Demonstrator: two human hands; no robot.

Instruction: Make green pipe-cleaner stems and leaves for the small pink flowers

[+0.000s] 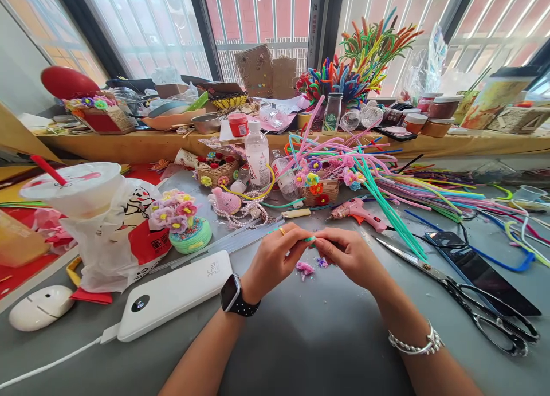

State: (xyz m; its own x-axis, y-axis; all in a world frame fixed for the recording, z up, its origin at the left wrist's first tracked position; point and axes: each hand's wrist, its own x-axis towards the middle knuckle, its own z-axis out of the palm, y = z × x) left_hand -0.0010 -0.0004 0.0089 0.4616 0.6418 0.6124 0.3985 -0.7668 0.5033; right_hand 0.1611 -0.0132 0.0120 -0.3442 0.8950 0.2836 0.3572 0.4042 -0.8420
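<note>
1 small green piece (pixel 310 239), pinched between fingertips of left hand (pixel 272 261) and right hand (pixel 352 257), both narrow, above bench (pixel 279 350). Looks light, soft, bendy; likely crushes easily, so hold gently at its ends. 1 pink fuzzy scrap (pixel 305 269) lies near.

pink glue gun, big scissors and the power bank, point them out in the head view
Pink glue gun (pixel 353 209): head view, on its body.
Big scissors (pixel 411 257): head view, on the blades.
Power bank (pixel 180 293): head view, on its white top face.
</note>
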